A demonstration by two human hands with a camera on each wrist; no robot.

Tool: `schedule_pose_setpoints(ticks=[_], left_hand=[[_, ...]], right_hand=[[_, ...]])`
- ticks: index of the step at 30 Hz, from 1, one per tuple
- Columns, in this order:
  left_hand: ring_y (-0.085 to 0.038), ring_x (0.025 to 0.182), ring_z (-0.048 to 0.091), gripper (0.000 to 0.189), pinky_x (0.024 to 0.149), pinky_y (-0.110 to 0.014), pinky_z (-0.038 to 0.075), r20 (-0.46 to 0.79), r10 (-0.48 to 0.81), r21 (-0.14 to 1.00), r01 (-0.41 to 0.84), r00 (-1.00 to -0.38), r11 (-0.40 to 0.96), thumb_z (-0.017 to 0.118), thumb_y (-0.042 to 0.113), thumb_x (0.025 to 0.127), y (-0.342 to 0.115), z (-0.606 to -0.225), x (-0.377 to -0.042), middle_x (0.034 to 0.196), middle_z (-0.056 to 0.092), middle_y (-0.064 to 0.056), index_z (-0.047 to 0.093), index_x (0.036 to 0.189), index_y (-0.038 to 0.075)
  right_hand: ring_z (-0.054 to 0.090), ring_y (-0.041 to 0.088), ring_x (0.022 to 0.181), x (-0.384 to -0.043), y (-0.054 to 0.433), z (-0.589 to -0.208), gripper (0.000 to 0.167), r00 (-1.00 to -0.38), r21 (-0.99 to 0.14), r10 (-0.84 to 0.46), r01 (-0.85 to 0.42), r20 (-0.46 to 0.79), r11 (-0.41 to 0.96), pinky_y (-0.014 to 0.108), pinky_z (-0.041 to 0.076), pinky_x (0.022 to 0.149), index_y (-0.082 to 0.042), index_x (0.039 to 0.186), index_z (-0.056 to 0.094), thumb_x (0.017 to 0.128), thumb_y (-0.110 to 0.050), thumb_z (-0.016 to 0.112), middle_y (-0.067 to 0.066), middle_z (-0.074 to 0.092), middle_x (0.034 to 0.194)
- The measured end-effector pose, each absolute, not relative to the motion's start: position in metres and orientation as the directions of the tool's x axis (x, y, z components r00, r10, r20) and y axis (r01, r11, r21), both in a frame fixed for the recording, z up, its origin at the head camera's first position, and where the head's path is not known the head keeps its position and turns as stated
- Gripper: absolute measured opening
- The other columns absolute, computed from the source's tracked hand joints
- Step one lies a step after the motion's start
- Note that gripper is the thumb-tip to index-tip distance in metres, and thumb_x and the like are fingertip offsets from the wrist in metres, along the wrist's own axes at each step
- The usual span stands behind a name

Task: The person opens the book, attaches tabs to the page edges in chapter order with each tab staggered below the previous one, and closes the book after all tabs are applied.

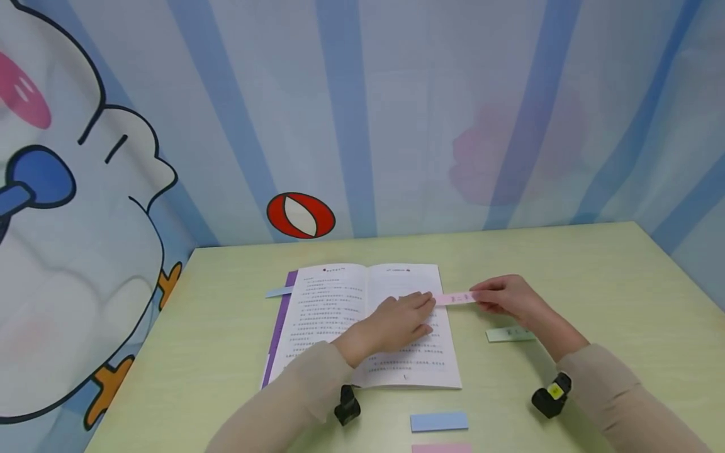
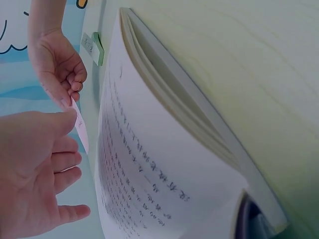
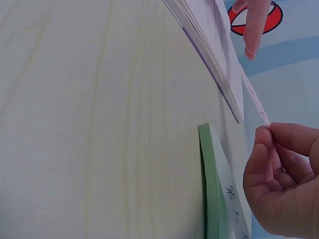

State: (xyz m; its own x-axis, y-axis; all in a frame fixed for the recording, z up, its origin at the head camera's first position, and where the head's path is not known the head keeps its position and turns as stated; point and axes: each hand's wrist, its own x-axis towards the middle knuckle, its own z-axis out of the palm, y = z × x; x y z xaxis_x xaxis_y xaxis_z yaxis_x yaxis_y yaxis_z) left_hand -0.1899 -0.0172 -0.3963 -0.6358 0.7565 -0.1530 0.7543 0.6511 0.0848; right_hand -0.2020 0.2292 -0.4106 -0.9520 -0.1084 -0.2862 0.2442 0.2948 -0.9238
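An open book [image 1: 323,327] with printed pages and a purple cover lies on the table. My left hand [image 1: 396,324] is over its right page, fingers straight, the fingertips by the left end of a pink sticky note [image 1: 455,299]. Whether those fingertips press on the note, I cannot tell. Between thumb and finger, my right hand [image 1: 512,299] pinches the note's right end, beyond the page's outer edge. Handwriting shows on this strip. Below the right hand is a green sticky note pad [image 3: 215,184], also written on and partly covered by the wrist in the head view.
A blue sticky note pad [image 1: 439,422] lies in front of the book, with a pink pad [image 1: 442,448] cut off by the frame below it. From the book's left side sticks out a blue strip [image 1: 277,292]. A printed curtain [image 1: 396,126] hangs behind the table [image 1: 600,270].
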Motion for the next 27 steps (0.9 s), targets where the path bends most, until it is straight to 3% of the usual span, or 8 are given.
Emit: schedule_pose_setpoints(ticks=[7,20,27], left_hand=[[-0.018,0.138,0.024,0.055,0.105,-0.04,0.032,-0.172,0.759,0.077,0.76,-0.628,0.645,0.041,0.034,0.1,-0.01,-0.401,-0.196,0.152,0.025,-0.005,0.028,0.146,0.008],[-0.014,0.139,0.019,0.051,0.108,-0.051,0.022,-0.252,0.708,0.099,0.71,-0.66,0.697,0.034,0.034,0.102,-0.004,-0.415,-0.201,0.153,0.022,0.004,0.026,0.148,0.015],[-0.015,0.138,0.024,0.05,0.104,-0.052,0.029,-0.206,0.707,0.022,0.719,-0.677,0.695,0.033,0.035,0.101,0.0,-0.42,-0.2,0.152,0.024,0.003,0.026,0.148,0.018]], right_hand=[[0.059,0.01,0.068,-0.205,0.228,-0.416,0.037,-0.948,-0.914,-0.09,0.266,-0.306,0.307,0.024,0.052,0.064,0.015,0.116,0.055,0.091,-0.01,0.06,0.0,0.065,0.077],[0.059,0.011,0.064,-0.208,0.226,-0.426,0.036,-0.941,-0.893,-0.055,0.298,-0.334,0.337,0.024,0.052,0.061,0.012,0.114,0.059,0.088,-0.013,0.064,0.004,0.065,0.075],[0.06,0.011,0.062,-0.208,0.23,-0.425,0.036,-0.944,-0.895,-0.074,0.277,-0.321,0.349,0.024,0.052,0.059,0.011,0.111,0.061,0.087,-0.015,0.066,0.004,0.065,0.073]])
